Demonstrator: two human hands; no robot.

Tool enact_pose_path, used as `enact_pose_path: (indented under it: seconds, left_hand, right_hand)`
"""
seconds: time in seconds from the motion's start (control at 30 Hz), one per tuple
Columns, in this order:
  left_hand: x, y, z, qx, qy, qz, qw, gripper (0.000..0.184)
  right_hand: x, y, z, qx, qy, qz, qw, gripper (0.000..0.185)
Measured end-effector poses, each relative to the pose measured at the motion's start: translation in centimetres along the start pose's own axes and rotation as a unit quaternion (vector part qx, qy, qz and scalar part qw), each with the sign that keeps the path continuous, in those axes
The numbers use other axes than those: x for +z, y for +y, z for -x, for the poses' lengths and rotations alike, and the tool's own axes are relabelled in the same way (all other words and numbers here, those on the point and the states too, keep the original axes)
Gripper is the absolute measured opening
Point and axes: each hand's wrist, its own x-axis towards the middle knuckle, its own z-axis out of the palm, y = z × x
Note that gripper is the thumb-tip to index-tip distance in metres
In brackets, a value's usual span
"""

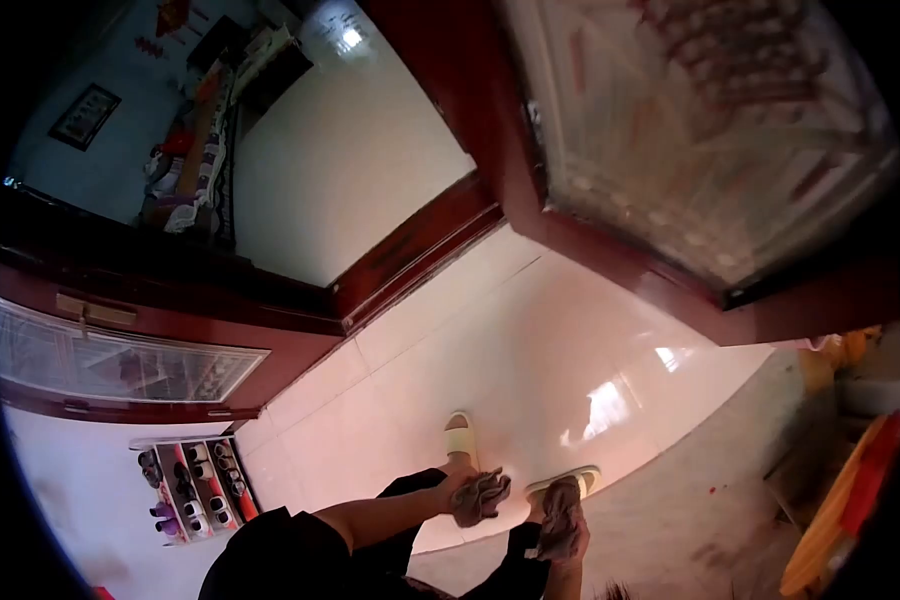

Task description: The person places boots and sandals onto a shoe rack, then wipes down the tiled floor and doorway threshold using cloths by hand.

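Observation:
My left hand (455,493) is closed around a crumpled greyish-brown cloth (482,498), held low in front of my legs. On the other side, my right hand (578,543) grips a similar brown cloth (560,515), which hangs bunched over my right foot. The two cloths are apart from each other. Below them, my feet wear pale yellow slippers: the left slipper (460,435) shows fully past the hand, and the right slipper (582,480) is partly covered by the cloth. Fingers are partly hidden by the fabric.
Shiny light tiles (450,340) lie ahead, up to a dark red door sill (415,245). A red-framed glass door (620,240) stands open at right. A shoe rack (195,490) is at left. Yellow and red fabric (840,510) hangs at right.

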Motion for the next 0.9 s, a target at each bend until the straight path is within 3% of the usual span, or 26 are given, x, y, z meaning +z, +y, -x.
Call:
enact_pose_path:
  seconds: [0.03,0.07,0.1,0.13,0.17,0.2,0.23,0.27,0.4,0.43,0.47,0.5,0.53,0.57,0.63,0.73,0.77,0.83,0.9]
  left_hand:
    - [3.3,-1.2,-0.8,0.012,-0.024,0.071,0.997,0.038]
    - [3.8,-1.4,-1.6,0.016,0.023,0.023,0.999,0.039]
    - [5.7,-2.0,-2.2,0.033,0.086,-0.061,0.994,0.039]
    - [7.2,-2.7,-3.1,0.027,0.049,-0.109,0.992,0.036]
    - [11.5,-4.0,-3.8,-0.017,0.000,-0.118,0.993,0.029]
    - [16.6,-5.5,-4.5,-0.060,-0.049,-0.130,0.988,0.023]
    - [21.5,-8.3,-4.7,-0.022,-0.073,-0.205,0.976,0.026]
    - [24.7,-10.3,-4.3,0.002,0.034,-0.205,0.978,0.035]
    - [30.8,-14.5,-3.9,-0.014,0.102,-0.275,0.956,0.040]
    - [31.3,-15.1,-3.7,-0.022,0.101,-0.272,0.957,0.043]
    - [31.6,-9.3,-5.6,-0.037,0.080,-0.323,0.942,0.046]
    - [31.0,-9.6,-6.4,-0.135,-0.010,-0.249,0.959,0.048]
    - [31.4,-10.1,-6.2,-0.130,-0.001,-0.269,0.954,0.049]
    - [31.6,-10.2,-5.8,-0.125,0.015,-0.287,0.950,0.049]
    - [32.2,-10.8,-5.2,-0.118,0.048,-0.327,0.937,0.050]
    - [33.9,-12.7,-5.9,-0.150,0.003,-0.347,0.926,0.049]
    - [34.5,-14.1,-6.5,-0.154,-0.013,-0.343,0.927,0.048]
    - [34.7,-15.6,-7.1,-0.146,0.011,-0.384,0.912,0.048]
    - [34.3,-16.7,-7.9,-0.146,0.029,-0.409,0.900,0.051]
  right_hand:
    - [1.2,-1.5,1.7,-0.020,-0.013,0.023,0.999,0.052]
    - [4.0,-3.3,3.1,-0.075,-0.089,0.061,0.991,0.055]
    - [5.0,-4.8,4.7,-0.090,-0.078,0.065,0.991,0.059]
    - [5.8,-6.3,5.7,-0.147,-0.133,0.120,0.973,0.064]
    - [6.6,-7.8,8.3,-0.159,-0.166,0.091,0.969,0.070]
    - [4.8,-8.8,9.9,-0.133,-0.105,0.082,0.982,0.072]
    - [2.9,-9.8,11.5,-0.141,-0.055,0.074,0.986,0.062]
    - [1.9,-11.0,13.4,-0.149,-0.004,0.067,0.987,0.052]
    - [0.4,-11.7,23.1,-0.258,0.130,-0.020,0.957,0.050]
    - [-0.8,-10.5,25.8,-0.270,0.173,-0.038,0.947,0.050]
    - [-1.6,-9.6,22.5,-0.285,0.215,-0.068,0.932,0.050]
    - [-4.8,-7.6,25.5,-0.312,0.245,-0.108,0.912,0.050]
    - [-3.4,-6.3,28.0,-0.340,0.263,-0.145,0.891,0.050]
    - [-2.0,-4.8,30.9,-0.306,0.369,-0.133,0.867,0.053]
    - [-5.6,2.6,36.1,-0.460,0.215,-0.230,0.830,0.057]
    - [-3.9,8.8,43.0,-0.531,0.288,-0.278,0.747,0.057]
    - [-6.4,12.2,44.5,-0.571,0.214,-0.350,0.711,0.050]
    - [-6.7,16.9,47.4,-0.606,0.248,-0.365,0.662,0.044]
    - [-6.8,22.1,49.5,-0.641,0.164,-0.397,0.636,0.045]
